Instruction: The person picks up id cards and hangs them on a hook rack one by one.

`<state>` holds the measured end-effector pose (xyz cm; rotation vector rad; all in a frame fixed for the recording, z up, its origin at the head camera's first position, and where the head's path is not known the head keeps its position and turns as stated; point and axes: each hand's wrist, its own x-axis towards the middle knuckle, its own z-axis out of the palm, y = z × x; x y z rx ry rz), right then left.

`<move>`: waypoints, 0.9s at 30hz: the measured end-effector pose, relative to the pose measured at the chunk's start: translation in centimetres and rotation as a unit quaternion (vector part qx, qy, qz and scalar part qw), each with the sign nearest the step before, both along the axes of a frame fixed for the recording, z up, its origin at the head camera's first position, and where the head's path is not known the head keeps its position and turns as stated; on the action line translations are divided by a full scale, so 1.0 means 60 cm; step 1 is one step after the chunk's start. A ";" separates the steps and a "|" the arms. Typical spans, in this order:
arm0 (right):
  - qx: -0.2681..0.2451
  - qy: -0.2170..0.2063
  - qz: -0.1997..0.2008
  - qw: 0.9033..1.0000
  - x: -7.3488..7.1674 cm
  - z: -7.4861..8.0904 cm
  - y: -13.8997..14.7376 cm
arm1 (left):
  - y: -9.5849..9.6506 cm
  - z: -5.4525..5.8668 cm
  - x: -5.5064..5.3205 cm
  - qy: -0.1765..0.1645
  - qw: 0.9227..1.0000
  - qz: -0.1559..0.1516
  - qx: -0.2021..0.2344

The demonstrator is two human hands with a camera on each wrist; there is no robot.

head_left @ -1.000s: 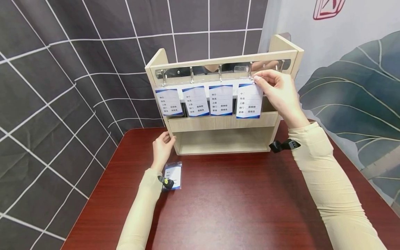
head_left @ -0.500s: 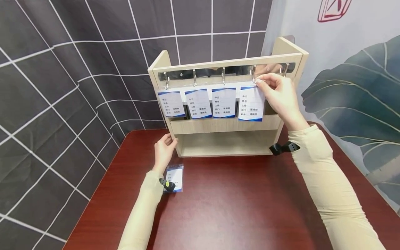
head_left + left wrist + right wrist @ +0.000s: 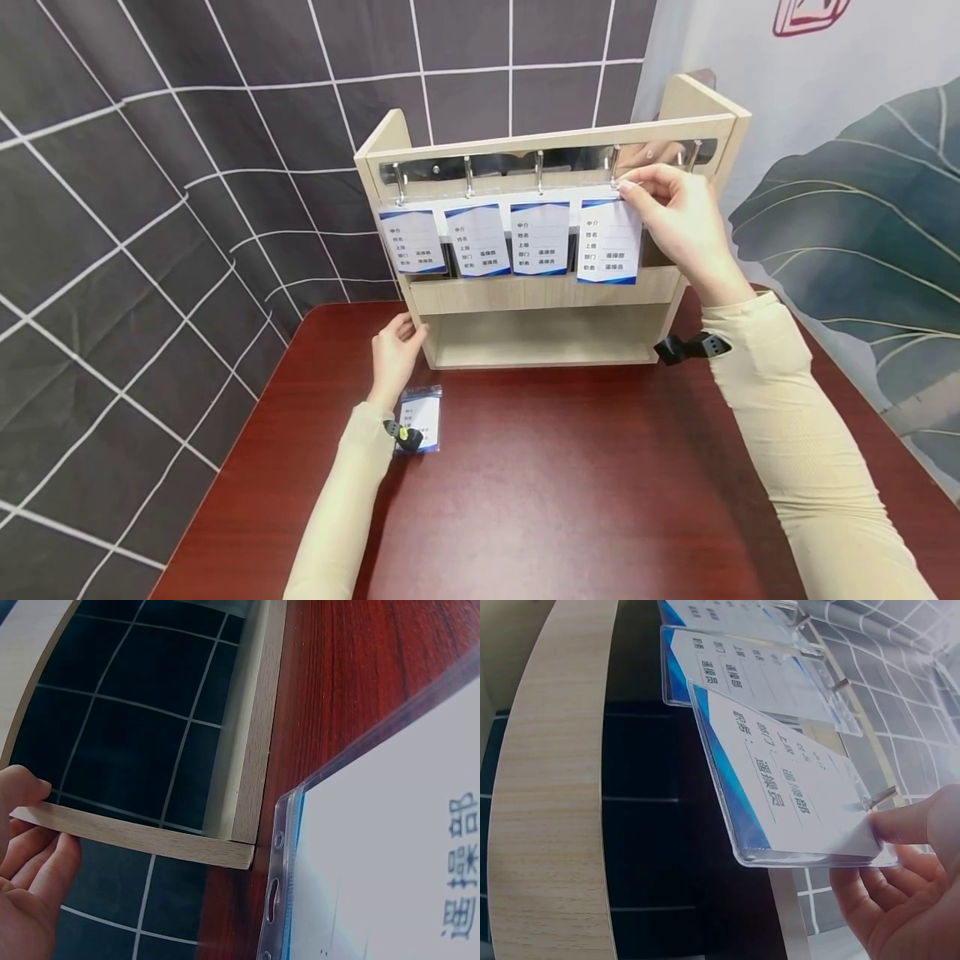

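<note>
My right hand (image 3: 686, 221) pinches the upper right corner of an ID badge (image 3: 609, 246) in a clear plastic sleeve, thumb in front. The badge's top edge is right at the tip of the fourth metal hook (image 3: 615, 160) on a pale wooden rack (image 3: 540, 297). In the right wrist view, the hook tip meets the held badge (image 3: 772, 780) near my thumb. Down at the rack's lower left, my left hand (image 3: 395, 354) grips the side panel's edge, thumb on one face and fingers on the other, as the left wrist view shows at the panel (image 3: 150, 838).
To the left of the held badge, several matching badges (image 3: 477, 242) hang on the hooks. Another badge (image 3: 426, 415) lies on the red-brown table (image 3: 540, 483), partly hidden by my left wrist. The rightmost hook (image 3: 694, 153) is close above my right hand. A dark gridded curtain (image 3: 165, 250) stands behind.
The head view has shifted slightly. Both hands keep their holds, and the badge in my right hand stays at the fourth hook.
</note>
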<state>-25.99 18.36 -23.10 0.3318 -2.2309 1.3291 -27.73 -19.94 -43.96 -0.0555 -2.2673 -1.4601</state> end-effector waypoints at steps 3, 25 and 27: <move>0.000 0.000 0.000 1.000 0.003 -0.001 -0.001 | 0.000 -0.002 0.001 0.003 1.000 -0.002 0.000; 0.012 -0.007 -0.011 1.000 0.003 0.000 0.004 | -0.001 0.004 -0.002 -0.001 1.000 -0.002 -0.014; 0.015 -0.009 -0.014 1.000 0.003 -0.001 0.004 | -0.002 0.003 -0.002 -0.003 1.000 -0.002 -0.015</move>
